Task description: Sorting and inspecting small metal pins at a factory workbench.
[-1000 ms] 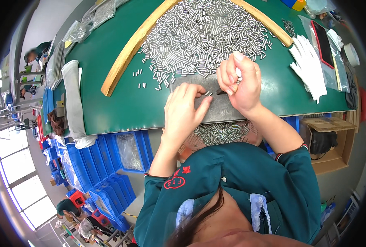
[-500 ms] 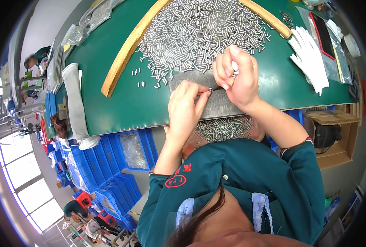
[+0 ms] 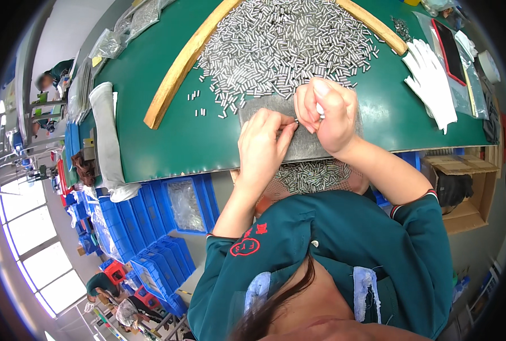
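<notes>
My left hand [image 3: 262, 139] rests over a dark grey metal plate [image 3: 307, 146] at the table's near edge. Its thumb and forefinger pinch a small cylindrical metal pin [image 3: 296, 120]. Close on its right, my right hand [image 3: 335, 118] is a closed fist around a slim tool with a white part [image 3: 320, 109] showing between the fingers. The tool's kind and its tip are hidden by the fingers, which almost meet the pin. Beyond both hands spreads a large heap of similar metal pins [image 3: 281, 42].
Wooden strips [image 3: 179, 71] flank the heap. White gloves [image 3: 430, 85] and a red-framed phone [image 3: 449, 54] lie at the right. Below the table edge is a pink perforated basket [image 3: 357, 183] holding pins [image 3: 312, 176]. Blue crates [image 3: 150, 213] stand at left, an open carton [image 3: 469, 196] at right.
My right fist has come down nearer to me and closer to my left fingertips. The dark tip seen earlier between the hands is now covered. The left hand still pinches the pin.
</notes>
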Available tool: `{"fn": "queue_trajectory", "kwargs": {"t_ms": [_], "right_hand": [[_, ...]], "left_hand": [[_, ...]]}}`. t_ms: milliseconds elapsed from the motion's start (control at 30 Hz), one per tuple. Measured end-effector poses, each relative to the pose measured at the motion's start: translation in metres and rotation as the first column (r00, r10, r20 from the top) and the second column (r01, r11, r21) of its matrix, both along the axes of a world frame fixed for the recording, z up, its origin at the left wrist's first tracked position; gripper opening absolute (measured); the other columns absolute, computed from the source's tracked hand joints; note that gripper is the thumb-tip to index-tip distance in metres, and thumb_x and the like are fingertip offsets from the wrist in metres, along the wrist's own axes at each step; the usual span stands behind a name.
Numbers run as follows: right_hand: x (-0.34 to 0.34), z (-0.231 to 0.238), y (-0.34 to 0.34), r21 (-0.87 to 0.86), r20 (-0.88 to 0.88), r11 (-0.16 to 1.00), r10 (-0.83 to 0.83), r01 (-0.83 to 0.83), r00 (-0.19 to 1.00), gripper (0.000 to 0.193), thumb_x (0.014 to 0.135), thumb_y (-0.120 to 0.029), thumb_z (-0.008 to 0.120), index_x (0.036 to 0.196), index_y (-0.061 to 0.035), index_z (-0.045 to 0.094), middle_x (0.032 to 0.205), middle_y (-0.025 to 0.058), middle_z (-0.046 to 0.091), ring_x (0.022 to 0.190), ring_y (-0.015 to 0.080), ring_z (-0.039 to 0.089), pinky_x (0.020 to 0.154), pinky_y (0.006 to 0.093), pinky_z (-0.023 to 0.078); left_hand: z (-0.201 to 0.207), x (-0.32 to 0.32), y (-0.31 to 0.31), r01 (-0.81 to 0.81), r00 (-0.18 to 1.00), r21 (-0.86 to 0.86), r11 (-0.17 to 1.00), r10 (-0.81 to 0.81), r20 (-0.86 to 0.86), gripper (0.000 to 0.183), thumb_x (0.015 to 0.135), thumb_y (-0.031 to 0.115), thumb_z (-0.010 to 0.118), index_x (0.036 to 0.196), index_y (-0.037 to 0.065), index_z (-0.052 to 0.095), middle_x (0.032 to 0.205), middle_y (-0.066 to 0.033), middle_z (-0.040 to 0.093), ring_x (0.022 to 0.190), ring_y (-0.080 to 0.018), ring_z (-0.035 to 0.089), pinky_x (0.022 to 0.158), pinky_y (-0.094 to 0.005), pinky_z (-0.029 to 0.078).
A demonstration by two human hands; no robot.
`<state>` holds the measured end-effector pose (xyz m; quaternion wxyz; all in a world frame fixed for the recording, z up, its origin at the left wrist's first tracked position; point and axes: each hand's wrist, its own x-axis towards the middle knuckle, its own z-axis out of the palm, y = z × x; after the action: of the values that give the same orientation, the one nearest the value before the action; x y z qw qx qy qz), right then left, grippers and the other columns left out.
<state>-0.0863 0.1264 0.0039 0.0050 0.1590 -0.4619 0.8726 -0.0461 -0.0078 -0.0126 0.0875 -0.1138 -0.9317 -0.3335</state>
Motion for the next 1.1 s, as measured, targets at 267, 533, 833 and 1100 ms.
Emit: {"fn": "queue_trajectory", "kwargs": {"t_ms": [267,533,833,1100], "right_hand": [[-0.012,0.008,0.003,-0.110,0.151,0.991,-0.056,0.073,0.987,0.045,0.094,-0.034,0.027,0.059,-0.0080,0.035,0.044,-0.0008,0.028,0.038,0.0084,0.026,0.036,0.0214,0.024],[-0.012,0.006,0.007,0.068,0.042,0.998,-0.005,0.002,0.999,0.038,0.091,-0.028,0.031,0.067,-0.0027,0.047,0.053,0.0033,0.042,0.047,0.0102,0.041,0.043,0.0227,0.034],[-0.018,0.011,0.007,-0.068,0.304,0.996,-0.029,0.052,0.952,0.039,0.090,-0.030,0.031,0.057,-0.0084,0.034,0.050,0.0047,0.037,0.044,0.0127,0.038,0.040,0.0246,0.032],[-0.021,0.009,0.011,-0.183,0.257,0.983,0.020,0.028,0.966,0.041,0.091,-0.033,0.036,0.059,-0.0075,0.037,0.046,0.0002,0.032,0.039,0.0080,0.030,0.037,0.0214,0.027]], "left_hand": [[0.025,0.015,-0.007,0.312,0.923,0.043,0.949,-0.314,0.223,0.008,0.074,0.011,0.066,0.080,0.007,0.063,0.070,-0.0061,0.054,0.065,-0.0192,0.055,0.062,-0.0313,0.043],[0.017,-0.035,-0.008,-0.045,0.996,-0.197,0.979,0.028,-0.089,0.009,0.077,0.010,0.060,0.086,0.007,0.060,0.079,-0.0081,0.055,0.073,-0.0242,0.057,0.065,-0.0334,0.045],[0.021,-0.041,-0.009,0.187,0.978,-0.266,0.946,-0.205,-0.042,0.013,0.075,0.010,0.060,0.088,0.009,0.059,0.081,-0.0075,0.054,0.079,-0.0254,0.056,0.070,-0.0352,0.045],[0.025,-0.053,-0.007,0.256,0.960,-0.329,0.909,-0.280,-0.027,0.012,0.076,0.011,0.060,0.088,0.008,0.060,0.080,-0.0075,0.053,0.080,-0.0252,0.055,0.071,-0.0356,0.045]]}}
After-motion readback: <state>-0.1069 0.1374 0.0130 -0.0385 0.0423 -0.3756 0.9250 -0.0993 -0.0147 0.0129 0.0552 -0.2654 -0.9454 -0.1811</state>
